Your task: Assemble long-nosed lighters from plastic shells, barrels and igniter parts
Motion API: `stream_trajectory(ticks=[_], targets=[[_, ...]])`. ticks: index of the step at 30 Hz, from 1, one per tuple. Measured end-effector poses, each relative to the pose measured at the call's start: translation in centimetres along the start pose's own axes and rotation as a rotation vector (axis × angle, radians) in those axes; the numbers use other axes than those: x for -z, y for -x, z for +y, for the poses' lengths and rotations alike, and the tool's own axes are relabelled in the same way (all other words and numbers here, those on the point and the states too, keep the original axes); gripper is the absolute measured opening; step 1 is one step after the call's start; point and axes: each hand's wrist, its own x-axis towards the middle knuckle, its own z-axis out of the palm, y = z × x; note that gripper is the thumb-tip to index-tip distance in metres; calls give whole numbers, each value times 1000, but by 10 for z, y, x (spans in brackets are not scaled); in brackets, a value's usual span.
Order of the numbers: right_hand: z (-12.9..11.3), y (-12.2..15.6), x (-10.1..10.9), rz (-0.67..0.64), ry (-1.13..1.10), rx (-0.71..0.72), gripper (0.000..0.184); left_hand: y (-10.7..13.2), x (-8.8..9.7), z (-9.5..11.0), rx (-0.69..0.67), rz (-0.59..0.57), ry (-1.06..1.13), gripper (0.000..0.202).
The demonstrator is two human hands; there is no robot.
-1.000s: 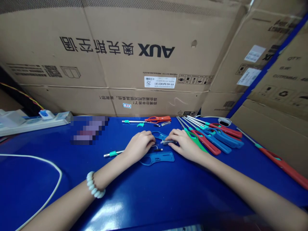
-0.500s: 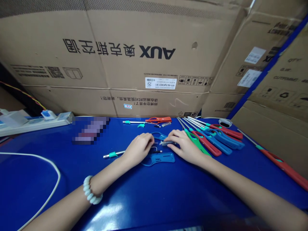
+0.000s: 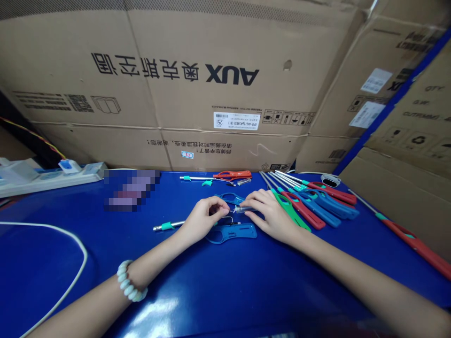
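My right hand (image 3: 271,211) grips a clear lighter fuel tank (image 3: 241,209), its nozzle end pointing left. My left hand (image 3: 207,215) pinches a thin piece close to that nozzle; it is too small to make out. Beneath the hands lies a blue lighter handle shell (image 3: 239,232), with another blue shell (image 3: 230,198) just behind them. A metal lighter tube with a green collar (image 3: 169,226) runs out to the left from under my left hand. A small black igniter part with a white wire (image 3: 234,223) lies between the hands, over the near shell.
Several assembled stick lighters (image 3: 317,202) fan out to the right, and a red one (image 3: 412,239) lies farther right. A disassembled red lighter (image 3: 232,175) is at the back. Cardboard (image 3: 176,103) walls the table. A power strip (image 3: 70,177) and white cable (image 3: 79,244) are left.
My left hand has shifted slightly right, its pinched fingertips now nearer the tank's nozzle. My right hand stays nearly still with the tank.
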Motion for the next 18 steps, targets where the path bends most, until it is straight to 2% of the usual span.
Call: stream_trajectory(ticks=[5, 18], targets=[[-2, 0, 2, 4, 26, 13, 14, 0, -1, -1, -5, 23, 59, 22], [-6, -1, 0, -1, 54, 26, 15, 1, -5, 4, -15, 36, 53, 20]])
